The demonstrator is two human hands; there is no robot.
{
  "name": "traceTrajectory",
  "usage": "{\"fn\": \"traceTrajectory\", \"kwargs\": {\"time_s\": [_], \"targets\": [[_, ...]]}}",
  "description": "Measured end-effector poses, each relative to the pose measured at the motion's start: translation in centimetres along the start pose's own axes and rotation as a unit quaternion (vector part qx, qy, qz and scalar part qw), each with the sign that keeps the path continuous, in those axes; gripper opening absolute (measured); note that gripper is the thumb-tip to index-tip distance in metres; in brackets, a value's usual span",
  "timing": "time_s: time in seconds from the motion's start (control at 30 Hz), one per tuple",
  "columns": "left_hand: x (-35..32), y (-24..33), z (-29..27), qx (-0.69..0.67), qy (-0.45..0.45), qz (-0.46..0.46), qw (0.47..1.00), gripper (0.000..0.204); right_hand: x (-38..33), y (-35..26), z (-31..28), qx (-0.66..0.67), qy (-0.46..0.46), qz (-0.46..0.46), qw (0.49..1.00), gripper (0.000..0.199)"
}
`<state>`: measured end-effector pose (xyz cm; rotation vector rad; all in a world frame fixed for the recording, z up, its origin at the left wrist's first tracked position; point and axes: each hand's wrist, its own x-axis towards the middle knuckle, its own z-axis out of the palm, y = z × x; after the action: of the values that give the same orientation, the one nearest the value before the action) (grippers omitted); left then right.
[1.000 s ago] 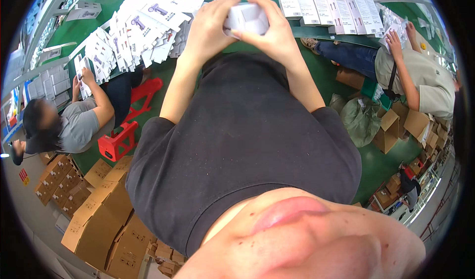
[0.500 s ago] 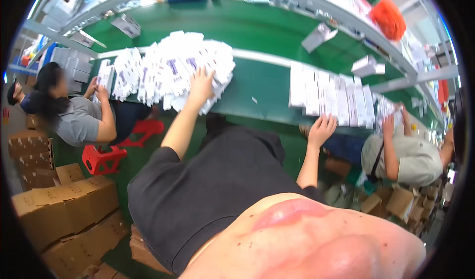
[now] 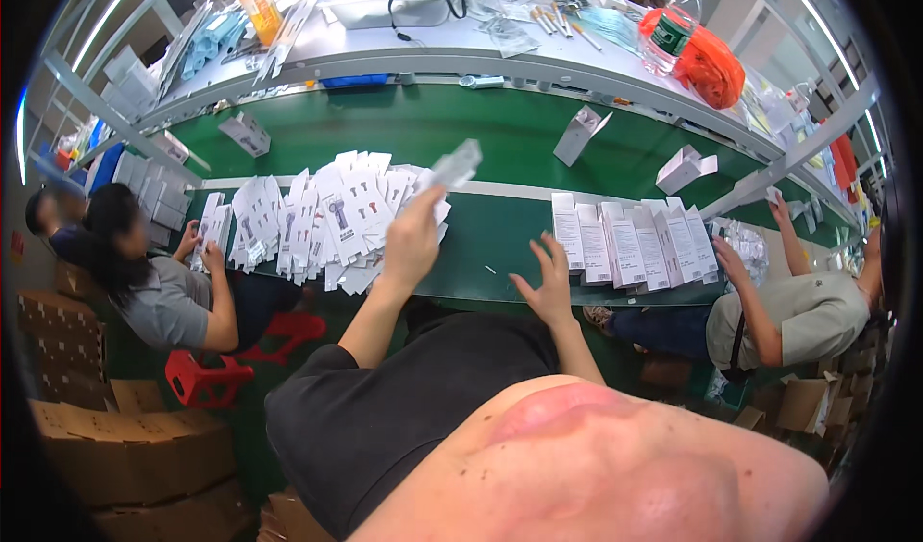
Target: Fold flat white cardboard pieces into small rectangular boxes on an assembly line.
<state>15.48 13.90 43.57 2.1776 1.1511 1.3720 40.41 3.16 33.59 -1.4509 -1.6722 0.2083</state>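
My left hand [image 3: 411, 241] is raised over the green table [image 3: 490, 239] and holds a clear plastic blister tray [image 3: 454, 167] by one end, above a big pile of white printed cards [image 3: 322, 217]. My right hand [image 3: 548, 284] is open with spread fingers, resting near the table's front edge, just left of a row of flat white boxes [image 3: 630, 242].
A seated person [image 3: 159, 287] at the left handles cards; another person [image 3: 784, 302] sits at the right. Folded white boxes [image 3: 582, 134] stand on the far green belt. A shelf above holds bottles, tools and an orange bag [image 3: 711, 66]. Cardboard cartons [image 3: 115, 446] and a red stool [image 3: 207, 381] are below left.
My left hand has lifted off the card pile with a clear tray in it. My right hand moved slightly left along the table edge. The view shifted upward.
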Motion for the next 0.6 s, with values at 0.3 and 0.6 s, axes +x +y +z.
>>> {"fn": "traceTrajectory", "kwargs": {"time_s": [0.3,0.6], "targets": [[-2.6,5.3,4.0,-0.322,-0.285,-0.098,0.898,0.045,5.4,-0.7,0.1,0.1,0.071,-0.131,0.984,0.131],[0.1,2.3,1.0,-0.204,-0.374,-0.329,0.843,0.038,5.5,-3.9,-1.2,-0.061,-0.078,-0.136,0.986,0.12]]}}
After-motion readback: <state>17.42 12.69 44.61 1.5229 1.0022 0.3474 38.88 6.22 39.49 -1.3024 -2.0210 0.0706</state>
